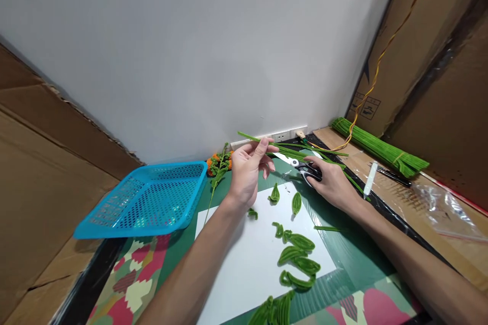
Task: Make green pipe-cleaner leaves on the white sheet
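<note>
My left hand (249, 165) pinches a green pipe cleaner (247, 136) whose end sticks out to the left past the fingers. In my right hand (330, 177) is a pair of scissors (301, 166) with black handles, its blades pointing left toward the left fingertips. Several loose green pipe cleaners (293, 152) lie behind the scissors. Below the hands, a white sheet (236, 264) carries small green leaf shapes bent from pipe cleaner, among them a single leaf (296, 203) and a group of leaves (299, 266). More leaves (272, 310) lie at the near edge.
A blue plastic basket (152, 200) stands at the left, with orange flowers (221, 162) beside it. At the right are a bundle of green pipe cleaners (381, 147), a white pen-like tool (370, 180) and a clear plastic bag (446, 203). A yellow cord (375, 78) runs to a wall socket (282, 136).
</note>
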Demonstrator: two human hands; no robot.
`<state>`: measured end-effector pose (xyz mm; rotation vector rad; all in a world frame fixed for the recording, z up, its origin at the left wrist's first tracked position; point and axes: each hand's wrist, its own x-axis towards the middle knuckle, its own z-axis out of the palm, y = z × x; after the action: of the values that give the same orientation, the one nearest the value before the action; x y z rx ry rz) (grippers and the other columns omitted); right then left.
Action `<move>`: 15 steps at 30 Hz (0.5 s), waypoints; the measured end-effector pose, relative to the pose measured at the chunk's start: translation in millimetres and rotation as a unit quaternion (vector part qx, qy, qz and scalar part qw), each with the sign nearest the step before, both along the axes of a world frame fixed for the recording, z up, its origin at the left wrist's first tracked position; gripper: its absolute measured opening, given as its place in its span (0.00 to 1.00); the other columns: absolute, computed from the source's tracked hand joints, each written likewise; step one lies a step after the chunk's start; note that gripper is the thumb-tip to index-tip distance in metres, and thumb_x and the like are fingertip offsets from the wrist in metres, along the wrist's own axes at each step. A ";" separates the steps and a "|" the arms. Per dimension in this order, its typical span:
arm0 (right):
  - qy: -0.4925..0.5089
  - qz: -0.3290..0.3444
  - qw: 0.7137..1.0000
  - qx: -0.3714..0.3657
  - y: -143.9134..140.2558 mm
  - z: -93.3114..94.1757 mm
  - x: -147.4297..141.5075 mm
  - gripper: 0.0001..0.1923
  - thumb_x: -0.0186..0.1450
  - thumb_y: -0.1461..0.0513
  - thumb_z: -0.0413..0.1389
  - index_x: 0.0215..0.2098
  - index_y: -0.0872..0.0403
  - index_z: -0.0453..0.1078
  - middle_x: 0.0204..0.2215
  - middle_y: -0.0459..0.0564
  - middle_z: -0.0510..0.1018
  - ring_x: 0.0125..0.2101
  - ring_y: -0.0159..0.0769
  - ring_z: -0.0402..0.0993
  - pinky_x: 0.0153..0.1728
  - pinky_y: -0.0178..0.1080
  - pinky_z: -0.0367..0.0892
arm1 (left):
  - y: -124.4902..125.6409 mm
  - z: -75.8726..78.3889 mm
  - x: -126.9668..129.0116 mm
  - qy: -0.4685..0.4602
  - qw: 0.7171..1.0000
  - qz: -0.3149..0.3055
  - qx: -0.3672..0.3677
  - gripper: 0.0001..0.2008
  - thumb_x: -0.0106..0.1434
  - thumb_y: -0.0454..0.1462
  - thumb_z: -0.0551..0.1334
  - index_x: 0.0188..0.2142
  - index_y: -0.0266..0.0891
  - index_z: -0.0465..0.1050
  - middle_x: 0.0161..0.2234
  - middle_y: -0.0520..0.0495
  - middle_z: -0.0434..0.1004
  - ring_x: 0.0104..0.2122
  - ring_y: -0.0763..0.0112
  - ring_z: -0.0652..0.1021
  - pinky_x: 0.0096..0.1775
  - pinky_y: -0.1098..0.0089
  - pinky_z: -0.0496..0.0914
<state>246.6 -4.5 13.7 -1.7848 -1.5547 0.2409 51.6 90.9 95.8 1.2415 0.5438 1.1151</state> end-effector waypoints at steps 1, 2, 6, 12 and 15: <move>-0.002 -0.001 1.000 -0.005 -0.2 0.2 0.0 0.22 0.64 0.65 0.60 0.57 0.52 0.72 0.42 0.52 0.85 0.41 0.44 0.82 0.44 0.41 0.72 | -0.4 1.0 0.1 -0.002 1.000 -0.001 0.000 0.17 0.60 0.48 0.75 0.37 0.36 0.82 0.30 0.47 0.83 0.16 0.81 0.73 0.15 0.78 0.60; -0.002 0.001 1.000 -0.011 -0.4 0.3 -0.2 0.22 0.64 0.65 0.61 0.56 0.52 0.71 0.41 0.51 0.84 0.41 0.44 0.82 0.43 0.40 0.72 | -0.9 1.9 0.2 -0.002 1.000 0.000 0.001 0.17 0.60 0.49 0.74 0.36 0.37 0.81 0.29 0.48 0.83 0.15 0.81 0.73 0.14 0.77 0.59; 0.004 0.015 1.000 -0.017 -0.9 0.4 -0.5 0.19 0.63 0.65 0.62 0.53 0.51 0.71 0.39 0.50 0.84 0.40 0.43 0.82 0.41 0.39 0.71 | -3.8 6.3 1.0 0.008 1.000 -0.006 0.013 0.20 0.64 0.53 0.70 0.34 0.38 0.77 0.28 0.47 0.83 0.15 0.78 0.74 0.14 0.76 0.59; -0.002 0.023 0.999 -0.024 0.4 -5.2 2.5 0.26 0.63 0.66 0.64 0.59 0.50 0.70 0.41 0.50 0.84 0.41 0.44 0.82 0.42 0.39 0.71 | -8.6 11.9 2.1 0.026 0.998 -0.045 0.037 0.19 0.66 0.53 0.68 0.34 0.39 0.77 0.29 0.47 0.82 0.16 0.75 0.76 0.14 0.74 0.61; -0.013 0.024 0.999 -0.029 1.1 -8.9 2.8 0.31 0.63 0.67 0.63 0.64 0.50 0.66 0.41 0.51 0.84 0.41 0.45 0.82 0.43 0.40 0.71 | -10.3 13.9 1.8 0.057 0.995 -0.060 0.063 0.16 0.68 0.49 0.68 0.41 0.38 0.82 0.28 0.48 0.80 0.15 0.79 0.71 0.15 0.74 0.57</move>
<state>249.5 -3.4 4.8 -1.8021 -1.6255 0.2900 53.4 80.6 109.7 1.4349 0.4845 0.9941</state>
